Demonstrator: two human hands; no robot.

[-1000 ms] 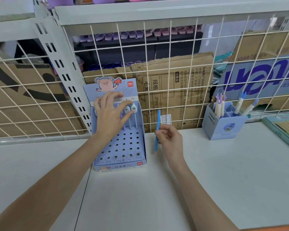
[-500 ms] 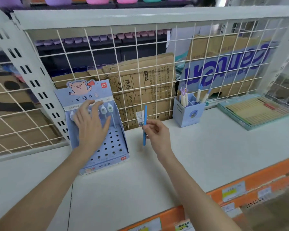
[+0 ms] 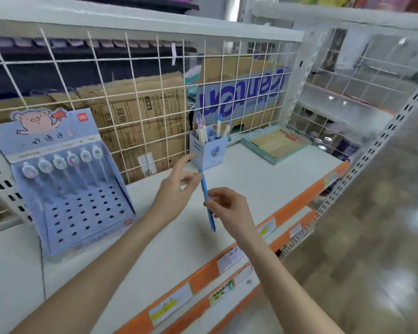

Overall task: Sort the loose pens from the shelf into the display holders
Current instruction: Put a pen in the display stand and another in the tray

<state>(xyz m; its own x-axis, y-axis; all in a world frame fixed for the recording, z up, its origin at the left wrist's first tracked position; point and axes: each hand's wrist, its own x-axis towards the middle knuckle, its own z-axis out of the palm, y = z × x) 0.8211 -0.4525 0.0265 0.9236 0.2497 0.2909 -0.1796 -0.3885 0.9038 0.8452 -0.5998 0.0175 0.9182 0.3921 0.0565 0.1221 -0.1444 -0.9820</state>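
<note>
Right hand [image 3: 229, 208] pinches the blue pen [image 3: 207, 201] mid-barrel above the shelf's front edge; left hand [image 3: 176, 189] hovers open beside it. Light, stiff, probably slick; mid-barrel suits.

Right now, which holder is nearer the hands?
The small cup holder, just behind the left hand; the pig display stands further left. Right hand pinches the blue pen.
</note>
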